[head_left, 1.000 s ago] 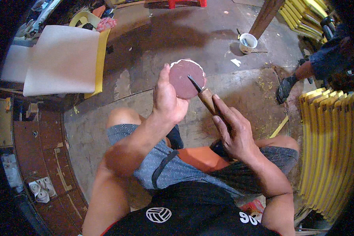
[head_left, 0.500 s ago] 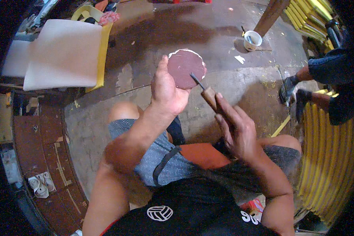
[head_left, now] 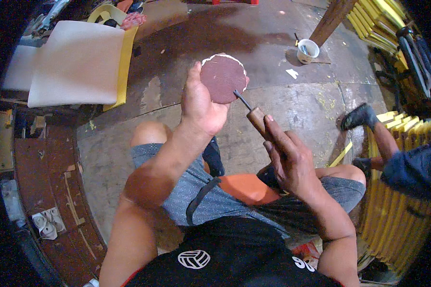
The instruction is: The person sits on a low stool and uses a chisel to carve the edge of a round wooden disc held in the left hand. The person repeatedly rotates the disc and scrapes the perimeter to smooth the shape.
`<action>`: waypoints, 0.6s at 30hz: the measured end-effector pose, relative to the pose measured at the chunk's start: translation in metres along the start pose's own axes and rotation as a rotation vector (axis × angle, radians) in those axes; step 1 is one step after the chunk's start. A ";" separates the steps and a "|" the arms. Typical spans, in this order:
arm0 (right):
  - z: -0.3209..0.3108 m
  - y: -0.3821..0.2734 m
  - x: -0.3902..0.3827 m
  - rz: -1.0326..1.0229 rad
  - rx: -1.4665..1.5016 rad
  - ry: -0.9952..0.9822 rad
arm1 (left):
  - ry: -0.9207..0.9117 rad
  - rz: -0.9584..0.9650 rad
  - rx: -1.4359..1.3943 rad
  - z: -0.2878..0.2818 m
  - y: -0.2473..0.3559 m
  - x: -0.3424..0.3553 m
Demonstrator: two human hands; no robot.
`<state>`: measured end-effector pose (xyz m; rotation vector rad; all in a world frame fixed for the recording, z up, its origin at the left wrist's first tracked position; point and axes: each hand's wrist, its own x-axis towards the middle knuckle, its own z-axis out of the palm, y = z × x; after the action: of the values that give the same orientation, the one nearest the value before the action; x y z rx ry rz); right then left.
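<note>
My left hand [head_left: 201,107] is raised out in front of me, closed around the edge of a round, dark-red disc [head_left: 222,79] with a ragged white rim along its top and right side. The disc's flat face is turned up toward me. A tool with a wooden handle [head_left: 257,120] and a thin metal shaft [head_left: 243,99] is gripped in my right hand [head_left: 292,160], its forefinger laid along the handle. The shaft's tip is at the disc's lower right edge; whether it touches cannot be made out. An orange piece [head_left: 248,188] lies across my lap.
A white-topped pad with a yellow side [head_left: 81,64] stands at the left. Ahead to the right, a white bucket [head_left: 308,51] sits by a wooden post [head_left: 333,21]. Stacked yellow strips [head_left: 392,210] line the right, where another person's leg [head_left: 385,138] shows. Scraps dot the floor.
The disc and my left hand have moved slightly up and left. The tool's tip has gone from the disc's face to its lower right edge. The other person has stepped nearer along the right.
</note>
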<state>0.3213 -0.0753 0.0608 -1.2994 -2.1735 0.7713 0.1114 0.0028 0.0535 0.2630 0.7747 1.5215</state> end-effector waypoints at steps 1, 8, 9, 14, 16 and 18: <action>0.001 -0.001 0.003 -0.008 0.013 0.009 | 0.004 0.007 -0.002 -0.002 -0.002 -0.001; 0.000 0.000 0.004 -0.051 -0.032 0.022 | -0.020 -0.005 -0.017 0.001 0.008 0.004; 0.003 -0.001 0.002 -0.041 -0.026 -0.001 | -0.073 0.011 -0.005 -0.005 0.008 0.003; 0.004 -0.009 0.008 -0.003 -0.047 0.000 | 0.052 -0.064 -0.047 -0.002 0.001 -0.006; 0.003 -0.008 0.000 0.001 -0.047 0.022 | -0.034 -0.044 -0.090 -0.005 0.001 0.000; 0.005 -0.006 0.004 -0.028 -0.046 0.053 | -0.032 -0.041 -0.115 -0.004 -0.005 -0.001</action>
<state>0.3125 -0.0747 0.0615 -1.2942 -2.1748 0.6725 0.1125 0.0001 0.0478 0.1840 0.6610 1.5137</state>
